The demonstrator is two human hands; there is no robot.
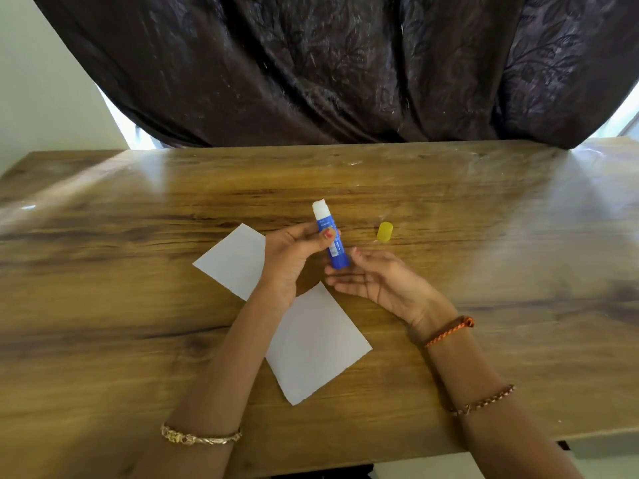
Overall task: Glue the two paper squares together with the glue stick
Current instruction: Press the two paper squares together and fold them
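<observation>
Nearest us, one white paper square (316,344) lies flat on the wooden table (484,271), turned like a diamond, bare of any glue that we can see. A little farther and to the left lies the second paper square (235,259), partly hidden under our left hand (292,261); the two sheets look close at their corners, though whether they touch we cannot tell.

Our left hand is curled around the blue glue stick (331,242), thumb pressing its barrel, holding it raised with the white glue end pointing away from us. Our right hand (375,278) is loosely open, palm up, fingertips at the base of the stick, holding nothing firmly.

Farther right, the yellow cap (385,231) stands on the table, apart from the stick.

We judge the glue is ready. To do this well, we should tip the stick down onto the near square, steady the sheet with our free hand, and spread evenly out to the edges.
</observation>
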